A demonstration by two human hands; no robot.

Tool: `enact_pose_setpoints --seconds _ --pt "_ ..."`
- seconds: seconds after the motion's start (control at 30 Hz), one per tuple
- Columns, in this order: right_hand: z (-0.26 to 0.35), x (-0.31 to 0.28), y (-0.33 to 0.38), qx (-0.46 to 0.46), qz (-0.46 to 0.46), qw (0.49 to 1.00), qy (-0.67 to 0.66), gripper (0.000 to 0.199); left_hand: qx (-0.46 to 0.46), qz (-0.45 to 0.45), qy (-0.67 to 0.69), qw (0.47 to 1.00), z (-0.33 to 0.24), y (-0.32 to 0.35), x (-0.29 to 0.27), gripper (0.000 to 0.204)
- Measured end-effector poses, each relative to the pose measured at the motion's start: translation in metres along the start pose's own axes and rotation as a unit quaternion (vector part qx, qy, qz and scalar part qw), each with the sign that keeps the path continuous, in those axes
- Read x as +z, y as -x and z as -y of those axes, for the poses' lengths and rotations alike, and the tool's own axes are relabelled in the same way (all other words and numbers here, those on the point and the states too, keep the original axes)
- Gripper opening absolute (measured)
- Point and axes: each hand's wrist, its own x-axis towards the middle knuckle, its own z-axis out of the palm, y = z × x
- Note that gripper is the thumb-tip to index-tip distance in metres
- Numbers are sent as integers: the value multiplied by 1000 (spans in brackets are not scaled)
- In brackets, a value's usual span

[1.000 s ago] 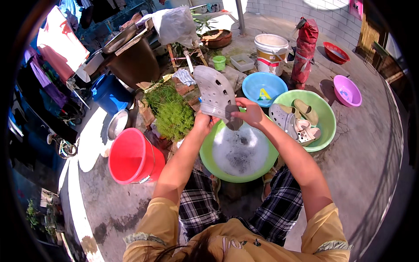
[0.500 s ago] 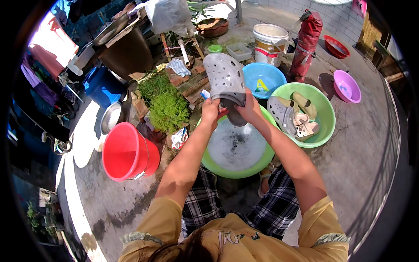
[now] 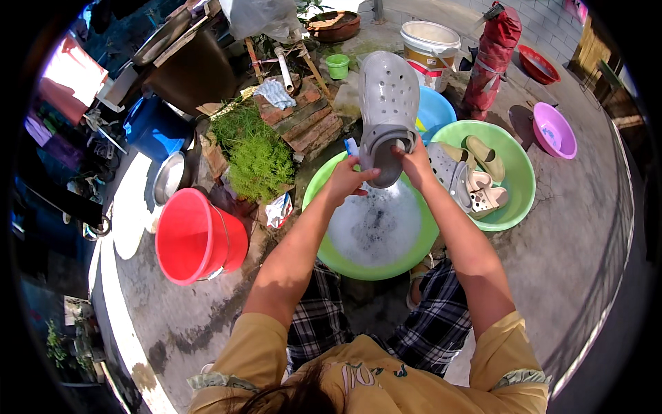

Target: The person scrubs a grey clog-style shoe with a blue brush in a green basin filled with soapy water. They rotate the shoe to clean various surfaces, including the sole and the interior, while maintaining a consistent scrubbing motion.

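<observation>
We look down on a paved concrete yard (image 3: 586, 228) crowded with washing things. Just before our knees sits the biggest one, a green basin (image 3: 376, 265) holding soapy, foaming water. To its right and touching it stands a second green basin (image 3: 518, 181) with several pale clogs (image 3: 469, 181) lying in it. To our left a red bucket (image 3: 196, 236) lies tipped on its side, its mouth turned towards us. Beyond it grows a clump of green plants (image 3: 256, 155), next to a stack of bricks (image 3: 307, 121). Farther off stand a blue basin (image 3: 434, 110), a white bucket (image 3: 431, 43) and, to the right, a small pink basin (image 3: 555, 131).

We hold a grey clog (image 3: 387, 110), dotted with round holes, above the far rim of the soapy basin, its toe pointing away from us and its heel end nearest our hands. Our left hand (image 3: 348, 181) is curled around the heel strap from the left, fingers closed and thumb across. A small blue object (image 3: 352, 147) shows just above this hand; we cannot tell what it is. Our right hand (image 3: 416, 163) presses against the heel end from the right, its fingers bent and gripping the clog there. Both bare forearms reach forward over the soapy water.
</observation>
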Motion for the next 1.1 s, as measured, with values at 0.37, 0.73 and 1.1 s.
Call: enact_pose_setpoints --seconds 0.37,0.73,1.1 --pt "-2 -9 -2 1 18 1000 -3 59 -26 38 21 999 4 -7 6 30" --pt "15 -15 2 -86 -98 931 342 72 111 -118 -233 959 -3 2 -13 23" --pt "46 1 25 -10 -67 924 376 69 245 -250 -410 842 -7 12 12 41"
